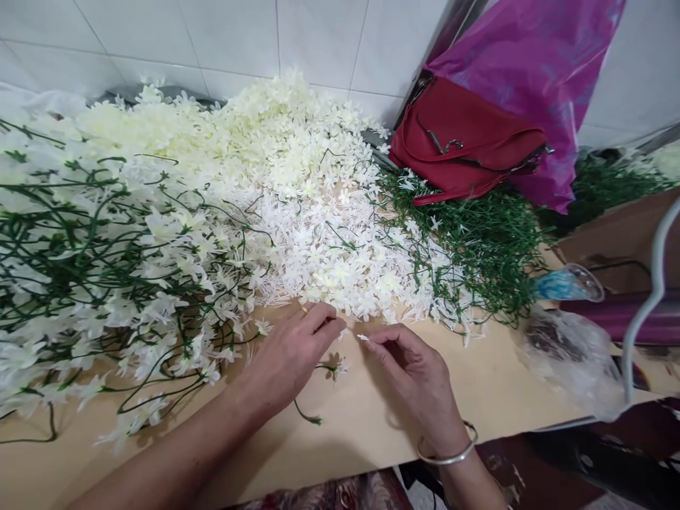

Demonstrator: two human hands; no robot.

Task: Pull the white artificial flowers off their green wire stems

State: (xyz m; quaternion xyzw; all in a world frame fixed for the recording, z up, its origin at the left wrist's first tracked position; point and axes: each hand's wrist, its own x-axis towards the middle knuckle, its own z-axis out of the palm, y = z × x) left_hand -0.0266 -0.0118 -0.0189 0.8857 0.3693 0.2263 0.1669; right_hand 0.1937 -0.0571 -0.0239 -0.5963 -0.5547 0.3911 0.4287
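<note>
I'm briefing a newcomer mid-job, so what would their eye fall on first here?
First, the heap of white and cream artificial-looking flowers, spread over the pale tan table toward the pale tiled wall. Next, the red handbag at the back right, in front of a shiny purple plastic bag. Then, nearer the front, the bare left hand at the heap's edge and the right hand pinching a tiny white piece.

Could read no lettering anywhere; made out only illegible bluish markings on the purple bag and clear cup
</note>
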